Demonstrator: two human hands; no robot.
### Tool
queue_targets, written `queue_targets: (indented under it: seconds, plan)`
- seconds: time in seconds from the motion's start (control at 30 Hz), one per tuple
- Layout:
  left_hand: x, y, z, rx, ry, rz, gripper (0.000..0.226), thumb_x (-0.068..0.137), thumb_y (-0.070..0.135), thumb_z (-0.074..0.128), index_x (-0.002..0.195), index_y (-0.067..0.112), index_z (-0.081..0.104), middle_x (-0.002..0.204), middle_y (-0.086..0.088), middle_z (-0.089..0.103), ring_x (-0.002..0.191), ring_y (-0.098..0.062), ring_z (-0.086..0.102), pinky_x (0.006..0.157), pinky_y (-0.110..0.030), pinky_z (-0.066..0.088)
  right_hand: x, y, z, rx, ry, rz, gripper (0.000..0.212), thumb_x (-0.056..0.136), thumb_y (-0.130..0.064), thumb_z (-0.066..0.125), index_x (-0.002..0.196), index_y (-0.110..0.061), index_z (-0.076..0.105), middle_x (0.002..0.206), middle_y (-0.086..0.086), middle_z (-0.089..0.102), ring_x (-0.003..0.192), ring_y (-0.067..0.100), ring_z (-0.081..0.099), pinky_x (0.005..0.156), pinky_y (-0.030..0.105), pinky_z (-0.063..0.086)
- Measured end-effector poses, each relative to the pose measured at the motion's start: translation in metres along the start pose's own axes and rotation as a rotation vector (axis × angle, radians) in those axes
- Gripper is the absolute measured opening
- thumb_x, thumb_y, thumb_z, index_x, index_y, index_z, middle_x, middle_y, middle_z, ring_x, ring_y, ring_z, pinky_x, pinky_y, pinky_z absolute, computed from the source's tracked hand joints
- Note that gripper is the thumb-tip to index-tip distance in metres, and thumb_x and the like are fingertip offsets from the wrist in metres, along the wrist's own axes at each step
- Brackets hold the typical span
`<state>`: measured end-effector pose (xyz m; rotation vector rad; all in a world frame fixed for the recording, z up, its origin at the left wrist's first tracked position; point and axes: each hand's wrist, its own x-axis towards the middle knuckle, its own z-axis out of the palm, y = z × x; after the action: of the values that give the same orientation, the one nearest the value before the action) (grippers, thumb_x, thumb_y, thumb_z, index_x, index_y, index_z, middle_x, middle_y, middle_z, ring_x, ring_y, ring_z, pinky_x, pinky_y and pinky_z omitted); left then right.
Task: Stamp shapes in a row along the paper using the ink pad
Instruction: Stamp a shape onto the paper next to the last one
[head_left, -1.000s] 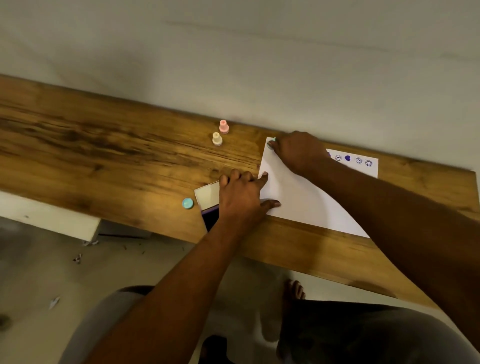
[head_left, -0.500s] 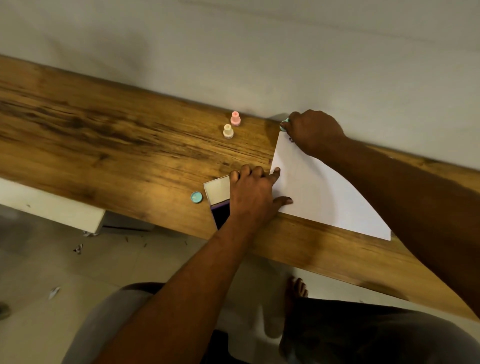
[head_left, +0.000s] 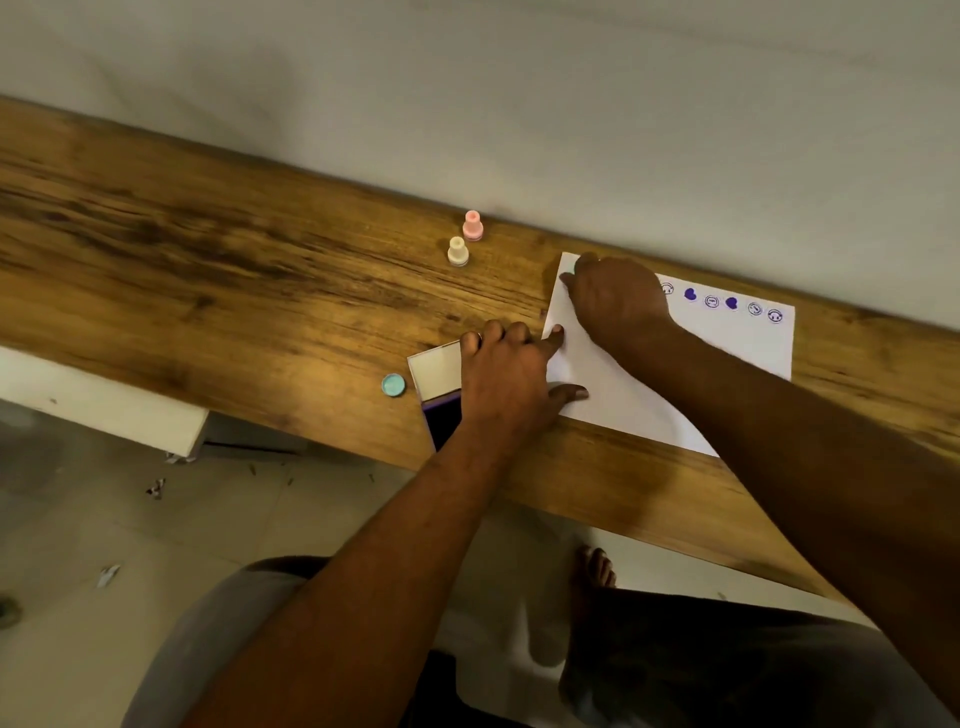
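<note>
Fingers of the right hand (head_left: 615, 299) are curled down over the far left corner of the paper (head_left: 649, 395), pinching a pale green stamp (head_left: 570, 268) (only a sliver shows past the fingertips). Left hand (head_left: 511, 379): index finger and thumb stretched out, pressing on the paper's left edge. Its other fingers are bent, knuckles up, over the ink pad (head_left: 441, 415), and I see nothing held in them.

Paper: white sheet, lying askew on the table (head_left: 208, 270), near edge close to the table's front, far edge by the wall (head_left: 519, 104). Purple stamped marks (head_left: 731, 303) run in a row along the far edge, filled hearts alternating with outlined round faces. I count six; the hand may cover more.

Ink pad: case open, pale lid folded back, dark purple pad toward the table's front, just left of the paper.

Room: plain pale wall; pale tiled floor (head_left: 78, 519) with a few scraps. Table is brown wood with dark grain. Cream stamp (head_left: 457, 251) and pink stamp (head_left: 472, 226) stand upright, side by side, near the wall. Teal cap (head_left: 393, 385) lies just left of the lid.
</note>
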<state>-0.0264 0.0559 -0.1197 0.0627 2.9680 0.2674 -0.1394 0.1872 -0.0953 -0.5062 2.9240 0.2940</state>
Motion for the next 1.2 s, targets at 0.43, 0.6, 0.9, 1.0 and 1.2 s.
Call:
queue_targets:
  seconds: [0.43,0.6,0.9,1.0,1.2]
  plan:
    - [0.0,0.002,0.007,0.059,-0.028,-0.013,0.086,0.083,0.087,0.053,0.155,0.04,0.046,0.141,-0.005,0.063,0.133,-0.034,0.048,0.109,-0.054,0.03,0.003,-0.01,-0.013,-0.181,-0.114,-0.051,0.043,0.111,-0.036,0.031,0.135,-0.009,0.055,0.133,0.012,0.063,0.12,0.033,0.062,0.088,0.041,0.052]
    - [-0.006,0.002,0.005,0.017,-0.031,-0.022,0.087,0.083,0.087,0.052,0.156,0.04,0.045,0.144,-0.004,0.061,0.136,-0.033,0.047,0.111,-0.054,0.029,-0.002,0.016,-0.016,0.254,-0.036,0.11,0.046,0.108,-0.043,0.035,0.123,-0.009,0.062,0.122,0.019,0.067,0.113,0.041,0.063,0.09,0.044,0.051]
    - [-0.004,0.003,-0.002,0.03,-0.023,-0.003,0.084,0.087,0.084,0.051,0.157,0.038,0.044,0.147,-0.003,0.059,0.138,-0.032,0.045,0.113,-0.053,0.028,-0.047,0.073,0.01,1.177,0.221,0.543,0.054,0.104,-0.056,0.034,0.076,-0.017,0.057,0.064,0.001,0.057,0.067,0.025,0.057,0.075,0.049,0.051]
    - [-0.003,0.002,-0.005,0.042,0.001,0.015,0.083,0.087,0.085,0.05,0.156,0.039,0.045,0.145,-0.002,0.061,0.136,-0.03,0.047,0.112,-0.051,0.029,-0.057,0.074,0.014,1.156,0.266,0.505,0.053,0.103,-0.057,0.037,0.081,-0.019,0.067,0.065,-0.001,0.064,0.062,0.016,0.062,0.069,0.036,0.05]
    - [-0.01,-0.002,-0.004,0.013,0.012,0.018,0.082,0.088,0.086,0.046,0.155,0.039,0.046,0.145,0.0,0.061,0.135,-0.028,0.048,0.113,-0.051,0.029,-0.081,0.053,0.01,0.964,0.281,0.33,0.038,0.105,-0.04,0.05,0.095,-0.012,0.073,0.074,0.003,0.066,0.072,0.02,0.062,0.06,0.024,0.038]
